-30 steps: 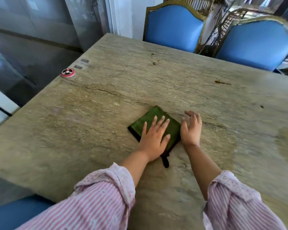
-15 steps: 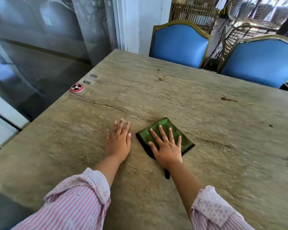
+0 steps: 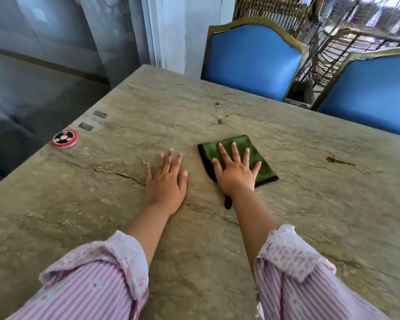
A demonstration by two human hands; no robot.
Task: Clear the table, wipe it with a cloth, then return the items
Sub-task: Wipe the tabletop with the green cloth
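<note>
A folded green cloth (image 3: pixel 240 144) with a dark edge lies flat on the stone table (image 3: pixel 310 215), near its middle. My right hand (image 3: pixel 237 172) presses down on the cloth with straight, spread fingers, and covers its near half. My left hand (image 3: pixel 166 181) rests flat on the bare stone just left of the cloth, a small gap away from it, fingers straight. A short black tag of the cloth sticks out under my right wrist.
A round red and black call button (image 3: pixel 65 139) sits at the table's left edge, with two small grey patches (image 3: pixel 92 121) beyond it. Brown stains mark the stone at the far middle (image 3: pixel 219 118) and right (image 3: pixel 333 160). Two blue chairs (image 3: pixel 252 58) stand behind the far edge.
One second ago my left hand pressed the cloth; my right hand has since taken it over. Now the right hand has pushed it farther across the table, and my left hand moved forward beside it.
</note>
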